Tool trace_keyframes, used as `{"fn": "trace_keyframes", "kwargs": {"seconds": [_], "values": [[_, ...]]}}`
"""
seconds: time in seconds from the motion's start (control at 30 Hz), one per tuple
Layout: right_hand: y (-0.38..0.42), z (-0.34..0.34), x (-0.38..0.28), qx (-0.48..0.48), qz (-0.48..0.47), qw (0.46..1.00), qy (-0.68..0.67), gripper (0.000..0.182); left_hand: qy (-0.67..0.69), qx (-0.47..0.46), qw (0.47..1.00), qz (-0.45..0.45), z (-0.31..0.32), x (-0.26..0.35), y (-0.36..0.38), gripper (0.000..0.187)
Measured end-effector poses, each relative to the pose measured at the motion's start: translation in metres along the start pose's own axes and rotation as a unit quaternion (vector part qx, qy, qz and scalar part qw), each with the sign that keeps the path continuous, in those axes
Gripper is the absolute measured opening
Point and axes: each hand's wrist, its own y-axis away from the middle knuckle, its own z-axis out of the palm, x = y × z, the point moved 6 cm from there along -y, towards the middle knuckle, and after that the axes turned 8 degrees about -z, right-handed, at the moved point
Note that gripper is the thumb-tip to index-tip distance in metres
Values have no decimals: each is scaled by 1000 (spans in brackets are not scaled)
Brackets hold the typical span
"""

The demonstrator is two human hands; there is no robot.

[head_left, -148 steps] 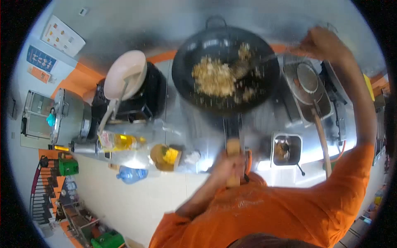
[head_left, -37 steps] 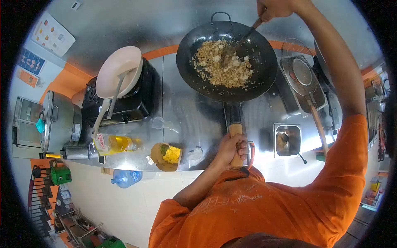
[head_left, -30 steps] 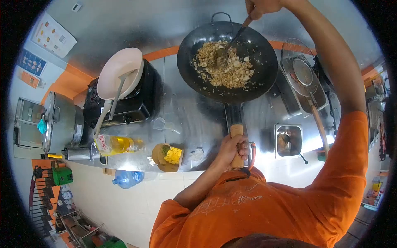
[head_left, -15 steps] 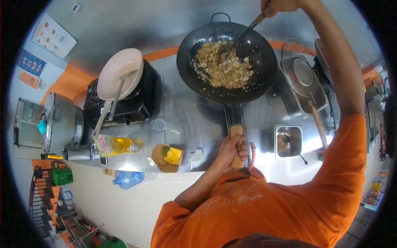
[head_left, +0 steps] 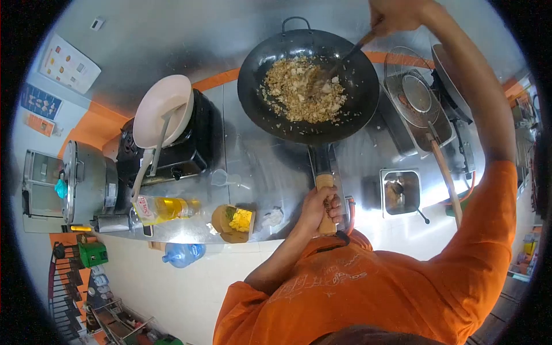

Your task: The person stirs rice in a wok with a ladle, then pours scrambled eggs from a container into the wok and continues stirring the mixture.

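Observation:
My left hand (head_left: pixel 322 208) is wrapped round the wooden handle (head_left: pixel 325 183) of a large dark wok (head_left: pixel 359 118). Fried rice (head_left: pixel 299 95) with pale lumps lies spread over the middle of the wok. At the top, my right hand (head_left: pixel 398 14) grips a long-handled spatula (head_left: pixel 352 53), which slants down to the left. Its blade, blurred, is among the grains. The spatula handle's upper end is hidden in my fingers.
On the left, a pale pan (head_left: pixel 175 95) with a grey utensil rests on a black stove (head_left: pixel 201 138). An oil bottle (head_left: pixel 169 208) lies near a bowl of yellow pieces (head_left: pixel 238 219). A wire strainer (head_left: pixel 417 95) and a metal container (head_left: pixel 401 172) are at right.
My right hand has moved slightly right and down, and the spatula's blade has shifted within the rice. My left hand keeps its grip on the wok handle. The whole view has shifted slightly.

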Motion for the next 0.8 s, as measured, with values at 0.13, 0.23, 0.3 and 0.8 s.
{"fn": "trace_keyframes", "kwargs": {"seconds": [0.13,0.23,0.3,0.8], "values": [[9,-8,12,9,-54,998,-12,32,-10,22,1000,7,0,0,0,14],[-7,-1,7,-4,29,996,82,30,-17,30,999,7,0,-3,0,16],[6,-24,-2,-18,-35,998,56,32,-19,33,999,7,-3,-2,-1,17],[-76,-30,-50,-36,14,970,241,30,-6,31,999,3,-6,-5,-7,17]]}}
